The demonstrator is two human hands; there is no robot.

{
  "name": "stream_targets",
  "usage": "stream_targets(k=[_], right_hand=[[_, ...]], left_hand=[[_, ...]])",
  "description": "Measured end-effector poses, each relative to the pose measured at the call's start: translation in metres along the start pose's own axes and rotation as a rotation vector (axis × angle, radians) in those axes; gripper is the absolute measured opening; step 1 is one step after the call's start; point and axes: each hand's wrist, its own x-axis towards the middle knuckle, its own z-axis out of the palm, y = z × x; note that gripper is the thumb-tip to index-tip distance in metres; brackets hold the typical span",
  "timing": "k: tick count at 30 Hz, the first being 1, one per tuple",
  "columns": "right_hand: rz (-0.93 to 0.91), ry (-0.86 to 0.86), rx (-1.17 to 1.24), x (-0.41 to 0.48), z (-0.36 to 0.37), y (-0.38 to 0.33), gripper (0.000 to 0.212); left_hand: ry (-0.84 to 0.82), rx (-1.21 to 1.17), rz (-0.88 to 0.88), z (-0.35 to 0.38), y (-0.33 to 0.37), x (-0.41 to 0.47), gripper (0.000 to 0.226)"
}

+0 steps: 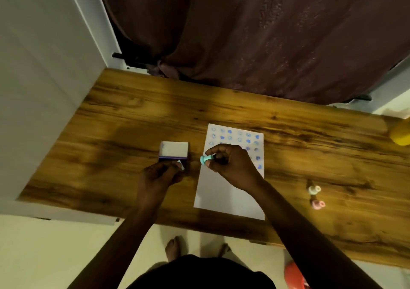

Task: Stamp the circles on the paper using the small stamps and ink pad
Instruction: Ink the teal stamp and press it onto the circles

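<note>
A white sheet of paper (228, 195) lies on the wooden table (124, 115), its upper half covered with several blue stamped marks. My right hand (233, 166) hovers over the sheet's left edge, pinching a small teal stamp (205, 160) that points left. To the left sits the ink pad (174, 153), open, its white lid raised at the back. My left hand (158, 175) grips the pad's near edge. Two more small stamps, a cream one (314, 190) and a pink one (318, 204), lie on the table to the right of the paper.
A dark brown curtain (255, 33) hangs behind the table. A white wall panel (40, 88) borders the left side. A yellow object (400, 134) sits at the table's far right edge. My bare feet (175, 247) and an orange object (294, 276) are on the floor below.
</note>
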Motion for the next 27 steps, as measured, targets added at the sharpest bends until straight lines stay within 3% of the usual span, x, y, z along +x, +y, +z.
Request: stream_targets(k=[3, 11, 27], right_hand=[[-0.068, -0.014, -0.208, 0.010, 0.027, -0.006, 0.029], [-0.146, -0.118, -0.513, 0.038, 0.080, -0.015, 0.022], [-0.095, -0.225, -0.768, 0.045, 0.109, -0.014, 0.042]], left_hand=[[0.076, 0.043, 0.009, -0.031, -0.004, 0.001, 0.025], [0.085, -0.053, -0.006, -0.080, -0.011, -0.002, 0.010], [0.016, -0.032, -0.005, -0.090, -0.017, 0.018, 0.009]])
